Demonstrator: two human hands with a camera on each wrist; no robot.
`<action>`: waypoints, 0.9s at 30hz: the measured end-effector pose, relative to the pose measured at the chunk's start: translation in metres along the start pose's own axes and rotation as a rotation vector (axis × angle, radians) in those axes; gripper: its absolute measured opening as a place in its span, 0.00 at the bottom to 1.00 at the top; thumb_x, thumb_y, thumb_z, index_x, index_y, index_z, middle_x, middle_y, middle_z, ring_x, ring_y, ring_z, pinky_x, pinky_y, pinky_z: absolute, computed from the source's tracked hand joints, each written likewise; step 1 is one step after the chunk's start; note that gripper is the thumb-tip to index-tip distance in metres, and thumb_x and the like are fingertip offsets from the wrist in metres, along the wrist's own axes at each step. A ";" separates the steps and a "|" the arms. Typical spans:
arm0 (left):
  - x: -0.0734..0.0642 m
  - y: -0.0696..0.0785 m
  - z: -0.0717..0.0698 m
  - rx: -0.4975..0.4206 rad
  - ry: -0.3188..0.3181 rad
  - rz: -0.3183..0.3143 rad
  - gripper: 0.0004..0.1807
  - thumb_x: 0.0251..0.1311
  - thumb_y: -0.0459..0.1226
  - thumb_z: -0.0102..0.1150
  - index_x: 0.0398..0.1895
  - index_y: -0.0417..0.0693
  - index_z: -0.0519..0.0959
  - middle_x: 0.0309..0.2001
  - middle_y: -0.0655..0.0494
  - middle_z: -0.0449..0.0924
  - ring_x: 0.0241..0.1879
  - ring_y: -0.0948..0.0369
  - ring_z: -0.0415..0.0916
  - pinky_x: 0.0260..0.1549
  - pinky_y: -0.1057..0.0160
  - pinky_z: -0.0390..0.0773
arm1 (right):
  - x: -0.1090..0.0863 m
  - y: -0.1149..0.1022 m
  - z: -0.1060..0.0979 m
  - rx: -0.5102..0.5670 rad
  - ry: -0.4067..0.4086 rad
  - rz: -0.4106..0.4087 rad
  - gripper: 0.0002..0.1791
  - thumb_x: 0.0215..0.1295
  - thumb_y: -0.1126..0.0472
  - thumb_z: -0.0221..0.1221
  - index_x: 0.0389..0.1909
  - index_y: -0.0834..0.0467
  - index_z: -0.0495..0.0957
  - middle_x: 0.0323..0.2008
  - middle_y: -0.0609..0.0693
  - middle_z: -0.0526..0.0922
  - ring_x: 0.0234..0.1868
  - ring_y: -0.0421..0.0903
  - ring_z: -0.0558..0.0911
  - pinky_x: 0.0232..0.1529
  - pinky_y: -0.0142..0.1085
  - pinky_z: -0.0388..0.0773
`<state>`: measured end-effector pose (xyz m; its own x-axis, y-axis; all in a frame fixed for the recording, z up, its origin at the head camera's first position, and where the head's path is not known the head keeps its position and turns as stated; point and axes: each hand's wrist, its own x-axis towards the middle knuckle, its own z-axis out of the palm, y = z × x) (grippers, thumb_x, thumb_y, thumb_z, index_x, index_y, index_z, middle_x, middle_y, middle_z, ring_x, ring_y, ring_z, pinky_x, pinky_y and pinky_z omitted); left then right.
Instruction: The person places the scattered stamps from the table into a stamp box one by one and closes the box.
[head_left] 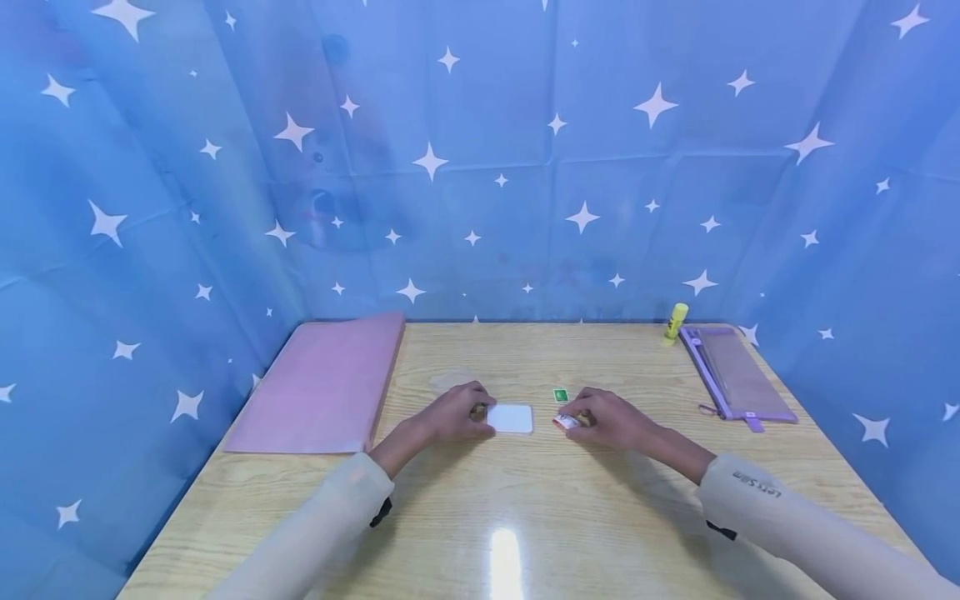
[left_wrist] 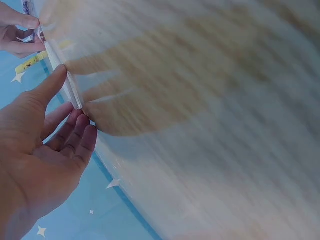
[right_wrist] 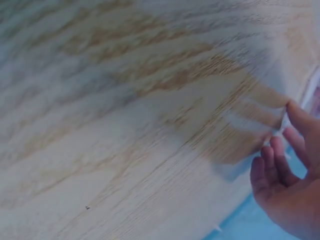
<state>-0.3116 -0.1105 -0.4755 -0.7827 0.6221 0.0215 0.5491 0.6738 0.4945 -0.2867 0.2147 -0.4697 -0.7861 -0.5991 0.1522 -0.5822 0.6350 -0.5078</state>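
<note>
My left hand (head_left: 462,411) pinches the left end of a white rectangular card with rounded corners (head_left: 511,418), thumb on the near side and fingers on the far side. Seen edge-on in the left wrist view, the card (left_wrist: 74,92) looks layered and lies close over the table. My right hand (head_left: 606,417) pinches a small white piece with red print (head_left: 566,422), just right of the card. What kind of thing this piece is, I cannot tell. A small green square with a white border (head_left: 561,395) lies just beyond the right fingertips.
A pink folder (head_left: 322,383) covers the table's left side. At the far right, a yellow glue stick (head_left: 676,323) stands beside a purple zip pouch (head_left: 738,375). Behind the left hand lies a clear, faint film (head_left: 448,378). Blue starry curtains (head_left: 480,192) enclose the wooden table (head_left: 442,533).
</note>
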 end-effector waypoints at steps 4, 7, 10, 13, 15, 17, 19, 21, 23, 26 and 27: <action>0.000 -0.001 0.001 -0.019 0.007 -0.001 0.29 0.64 0.43 0.73 0.65 0.40 0.80 0.59 0.50 0.79 0.54 0.57 0.78 0.55 0.60 0.80 | 0.001 0.002 0.000 0.003 -0.014 -0.006 0.17 0.66 0.64 0.70 0.54 0.65 0.86 0.40 0.54 0.81 0.33 0.46 0.74 0.30 0.31 0.70; 0.000 -0.002 0.002 -0.015 0.020 0.003 0.29 0.63 0.43 0.73 0.65 0.40 0.80 0.58 0.50 0.79 0.54 0.57 0.78 0.54 0.60 0.80 | 0.002 0.002 0.001 0.002 -0.015 -0.019 0.18 0.66 0.65 0.70 0.55 0.65 0.85 0.39 0.52 0.82 0.34 0.45 0.75 0.31 0.30 0.72; 0.000 -0.004 0.003 -0.010 0.037 0.008 0.29 0.63 0.44 0.74 0.64 0.41 0.80 0.57 0.51 0.80 0.52 0.57 0.79 0.53 0.60 0.81 | 0.003 0.002 0.002 0.012 -0.011 -0.026 0.19 0.65 0.67 0.70 0.56 0.65 0.85 0.38 0.52 0.82 0.34 0.46 0.75 0.32 0.30 0.73; 0.000 -0.004 0.003 -0.008 0.054 0.018 0.28 0.62 0.43 0.75 0.63 0.40 0.81 0.55 0.50 0.81 0.50 0.57 0.79 0.50 0.59 0.81 | 0.004 0.001 0.003 0.020 -0.004 -0.036 0.20 0.64 0.69 0.70 0.57 0.67 0.83 0.38 0.52 0.82 0.34 0.47 0.77 0.33 0.30 0.73; 0.000 -0.004 0.002 -0.008 0.057 0.021 0.28 0.62 0.42 0.75 0.62 0.40 0.82 0.54 0.50 0.81 0.49 0.57 0.79 0.49 0.59 0.81 | 0.005 0.000 0.004 0.027 0.001 -0.039 0.21 0.63 0.70 0.70 0.57 0.69 0.83 0.37 0.53 0.81 0.34 0.47 0.77 0.33 0.30 0.74; -0.001 -0.004 0.002 -0.008 0.056 0.019 0.28 0.61 0.42 0.75 0.62 0.40 0.82 0.54 0.51 0.81 0.48 0.57 0.79 0.48 0.60 0.81 | 0.005 0.000 0.005 0.029 0.005 -0.050 0.21 0.63 0.71 0.70 0.57 0.69 0.82 0.37 0.53 0.81 0.34 0.46 0.77 0.34 0.30 0.74; -0.001 -0.003 0.002 -0.009 0.053 0.016 0.28 0.61 0.43 0.75 0.62 0.41 0.82 0.53 0.51 0.81 0.47 0.58 0.79 0.47 0.60 0.80 | 0.006 0.000 0.005 0.033 0.005 -0.058 0.21 0.62 0.71 0.70 0.57 0.70 0.82 0.36 0.54 0.81 0.33 0.46 0.76 0.33 0.30 0.74; -0.001 -0.003 0.001 -0.008 0.051 0.009 0.28 0.61 0.43 0.76 0.62 0.41 0.82 0.53 0.52 0.81 0.47 0.58 0.79 0.47 0.61 0.80 | 0.006 0.000 0.004 0.045 0.002 -0.061 0.21 0.62 0.72 0.70 0.56 0.70 0.82 0.37 0.55 0.81 0.34 0.46 0.78 0.34 0.29 0.75; 0.000 -0.003 0.001 -0.003 0.045 0.001 0.28 0.61 0.44 0.76 0.62 0.42 0.82 0.53 0.53 0.81 0.48 0.59 0.79 0.48 0.61 0.80 | 0.006 -0.001 0.004 0.052 -0.001 -0.067 0.21 0.61 0.73 0.70 0.56 0.71 0.82 0.38 0.56 0.82 0.34 0.48 0.80 0.35 0.29 0.77; 0.001 -0.003 0.001 0.041 0.038 -0.009 0.29 0.61 0.47 0.75 0.63 0.45 0.83 0.56 0.54 0.81 0.52 0.58 0.78 0.52 0.59 0.80 | 0.006 0.001 0.004 0.060 0.000 -0.076 0.21 0.60 0.74 0.70 0.55 0.71 0.82 0.39 0.57 0.83 0.35 0.49 0.83 0.36 0.31 0.80; 0.001 -0.003 0.001 0.059 0.036 -0.013 0.29 0.61 0.48 0.75 0.63 0.46 0.83 0.57 0.54 0.81 0.54 0.58 0.78 0.54 0.58 0.80 | 0.006 0.001 0.004 0.060 0.000 -0.079 0.21 0.60 0.74 0.70 0.55 0.71 0.82 0.39 0.58 0.83 0.36 0.49 0.84 0.36 0.31 0.80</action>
<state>-0.3138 -0.1114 -0.4776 -0.7992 0.5992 0.0476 0.5546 0.7045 0.4428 -0.2915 0.2096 -0.4730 -0.7385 -0.6458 0.1939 -0.6286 0.5554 -0.5444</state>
